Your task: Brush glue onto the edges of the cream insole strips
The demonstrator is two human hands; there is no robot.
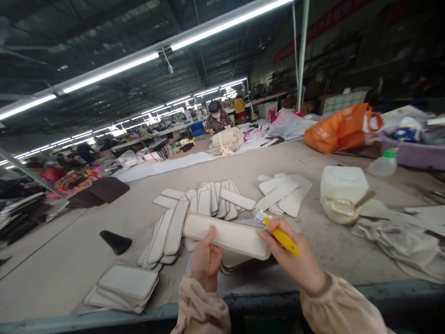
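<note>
My left hand (206, 259) grips the near edge of a long cream padded strip (225, 236), thumb on top, holding it just above the table. My right hand (295, 257) is closed on a yellow-handled brush (283, 237), whose bristle tip (260, 216) touches the strip's right end. Beyond the strip, several similar cream strips (205, 204) lie fanned out on the brown table (86, 250). A second small heap of strips (285, 192) lies to the right.
A white tub of glue (342, 192) with a stick in it stands at the right, beside crumpled grey cloth (399, 232). Wider cream pads (125, 285) are stacked front left, near a black wedge (116, 241). An orange bag (339, 127) and a seated person (217, 118) are farther back.
</note>
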